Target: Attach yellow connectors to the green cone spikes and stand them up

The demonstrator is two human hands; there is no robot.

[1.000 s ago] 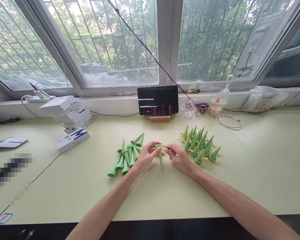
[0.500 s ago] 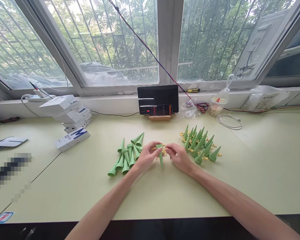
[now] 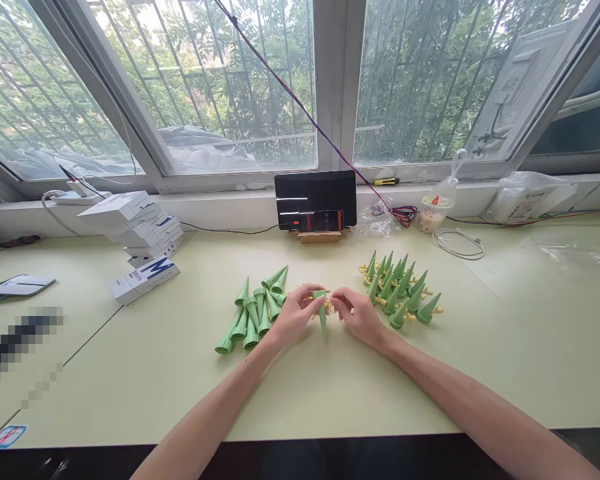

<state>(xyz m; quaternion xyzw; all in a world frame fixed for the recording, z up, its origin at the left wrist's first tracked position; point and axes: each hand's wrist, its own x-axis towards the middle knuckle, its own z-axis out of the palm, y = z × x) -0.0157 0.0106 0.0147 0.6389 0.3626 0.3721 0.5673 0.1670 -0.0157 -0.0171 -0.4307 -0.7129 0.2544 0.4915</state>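
Between my hands a green cone [image 3: 323, 323] hangs point down, its wide end pinched in the fingers of my left hand [image 3: 296, 312]. Small yellow pieces [image 3: 329, 304] show just behind the cone. My right hand [image 3: 359, 313] is closed at the fingertips on a yellow piece beside the cone's wide end. Left of my left hand lies a pile of green cones [image 3: 251, 311]. Beyond my right hand, several green cones [image 3: 401, 305] stand point up with yellow pieces at their bases.
White boxes [image 3: 145, 280] are stacked at the left. A black tablet [image 3: 316, 192] with a phone [image 3: 322, 220] before it stands by the window. A bagged cup [image 3: 434, 212], a coiled white cable [image 3: 459, 245] and a plastic bag [image 3: 525, 198] lie at the back right.
Both hands stay almost in place. The cone in my left hand has tilted very slightly, its tip a little lower and to the right.
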